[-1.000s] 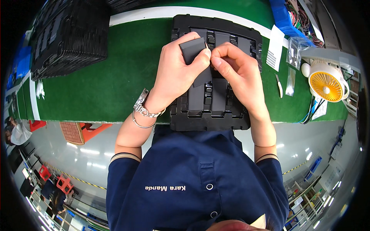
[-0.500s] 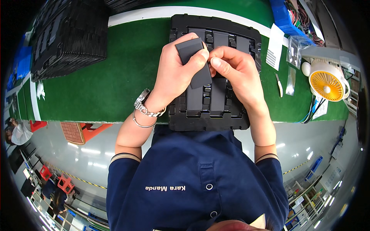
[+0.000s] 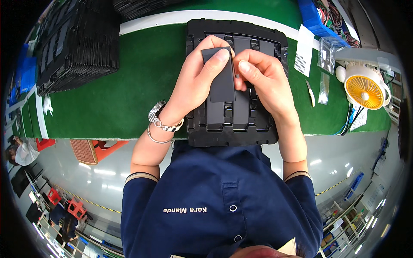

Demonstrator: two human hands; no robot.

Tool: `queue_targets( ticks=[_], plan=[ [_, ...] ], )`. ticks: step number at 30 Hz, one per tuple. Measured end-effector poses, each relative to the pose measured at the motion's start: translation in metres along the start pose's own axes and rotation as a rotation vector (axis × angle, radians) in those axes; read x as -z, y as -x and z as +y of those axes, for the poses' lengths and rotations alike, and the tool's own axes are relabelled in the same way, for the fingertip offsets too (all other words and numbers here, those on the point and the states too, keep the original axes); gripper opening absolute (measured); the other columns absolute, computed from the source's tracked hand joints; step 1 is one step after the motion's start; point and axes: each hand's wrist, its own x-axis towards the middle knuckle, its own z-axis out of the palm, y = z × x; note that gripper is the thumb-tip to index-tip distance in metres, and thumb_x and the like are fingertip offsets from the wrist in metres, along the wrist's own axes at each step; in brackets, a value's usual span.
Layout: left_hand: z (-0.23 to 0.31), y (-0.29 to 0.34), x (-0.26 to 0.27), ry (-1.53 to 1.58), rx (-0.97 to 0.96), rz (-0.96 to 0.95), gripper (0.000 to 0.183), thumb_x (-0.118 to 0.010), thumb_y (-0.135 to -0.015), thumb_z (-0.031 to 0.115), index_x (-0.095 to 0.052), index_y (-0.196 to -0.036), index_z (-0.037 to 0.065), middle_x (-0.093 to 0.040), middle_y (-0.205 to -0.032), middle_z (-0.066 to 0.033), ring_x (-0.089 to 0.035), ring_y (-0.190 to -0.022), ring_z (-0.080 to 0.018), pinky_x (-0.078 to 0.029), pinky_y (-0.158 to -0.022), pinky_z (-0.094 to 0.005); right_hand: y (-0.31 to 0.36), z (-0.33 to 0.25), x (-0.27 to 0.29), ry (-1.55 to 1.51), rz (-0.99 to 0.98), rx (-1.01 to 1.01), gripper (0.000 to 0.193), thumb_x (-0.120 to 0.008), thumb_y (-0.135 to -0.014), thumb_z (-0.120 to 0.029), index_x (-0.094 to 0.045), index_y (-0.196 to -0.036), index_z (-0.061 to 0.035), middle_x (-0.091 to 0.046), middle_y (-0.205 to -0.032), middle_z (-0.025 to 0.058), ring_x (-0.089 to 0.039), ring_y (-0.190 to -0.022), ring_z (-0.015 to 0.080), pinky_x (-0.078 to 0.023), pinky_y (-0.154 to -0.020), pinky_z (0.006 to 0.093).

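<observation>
My left hand (image 3: 199, 77) grips a flat dark grey rectangular block (image 3: 222, 84), its thumb pressed along the upper face. Close to the block's right edge is my right hand (image 3: 262, 79), thumb and forefinger pinched together; a small dark bit shows at the fingertips, too small to name. Both hands are above a black moulded plastic tray (image 3: 232, 138) at the table's front edge. Similar dark grey blocks (image 3: 242, 107) lie in the tray's compartments, partly hidden by my hands.
A tall stack of black trays (image 3: 81, 47) stands at the left of the green table (image 3: 146, 56). On the right are a white-handled knife (image 3: 311, 93), a sheet of small labels (image 3: 304, 51), clear plastic bags (image 3: 327, 56), a yellow-and-white fan (image 3: 365, 92) and a blue bin (image 3: 316, 19) of wires.
The held block has turned more upright and shows more of its face. My left thumb has shifted up, and the right fingers have moved slightly down along the block's edge.
</observation>
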Motion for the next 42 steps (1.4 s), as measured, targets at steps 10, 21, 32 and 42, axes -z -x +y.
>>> queue_targets(
  ticks=[10, 21, 32, 42],
  plan=[
    [-0.014, 0.002, 0.008, -0.391, -0.071, -0.009, 0.027, -0.050, -0.101, 0.030, -0.050, -0.099, 0.004, -0.054, -0.076, 0.0020, -0.049, -0.070, -0.0048, -0.042, -0.064, -0.0229, 0.007, 0.000, 0.000, 0.329, 0.053, 0.085, 0.019, -0.064, -0.094, -0.016, -0.064, -0.083, -0.0007, -0.058, -0.067, -0.0031, -0.051, -0.064, 0.0032, -0.041, -0.057, 0.0204],
    [-0.004, 0.022, -0.009, -0.676, -0.023, -0.115, 0.032, -0.044, -0.102, 0.033, -0.045, -0.107, 0.002, -0.056, -0.072, -0.0101, -0.060, -0.066, -0.0246, -0.046, -0.064, -0.0328, 0.041, -0.008, 0.008, 0.782, 0.196, 0.456, 0.027, -0.069, -0.081, -0.004, -0.065, -0.108, -0.0026, -0.066, -0.085, 0.0096, -0.063, -0.072, 0.0216, -0.050, -0.067, 0.0315],
    [-0.020, 0.094, 0.014, -1.317, -0.043, 0.260, 0.045, -0.054, -0.095, 0.018, -0.049, -0.134, -0.005, -0.046, -0.143, -0.0196, -0.042, -0.133, -0.0347, -0.032, -0.110, -0.0407, 0.126, 0.028, 0.035, 1.703, 0.258, 0.861, 0.011, -0.069, -0.073, -0.010, -0.067, -0.083, -0.0094, -0.070, -0.101, 0.0029, -0.064, -0.099, 0.0206, -0.049, -0.089, 0.0397],
    [0.014, 0.093, -0.018, -0.702, 0.165, 0.360, 0.065, -0.059, -0.087, -0.002, -0.032, -0.146, -0.003, -0.060, -0.123, -0.0147, -0.060, -0.100, -0.0136, -0.046, -0.087, -0.0248, 0.128, 0.026, 0.051, 1.515, 0.213, 0.756, 0.018, -0.073, -0.072, -0.012, -0.069, -0.089, -0.0090, -0.070, -0.106, 0.0009, -0.062, -0.111, 0.0234, -0.042, -0.101, 0.0462]
  ],
)
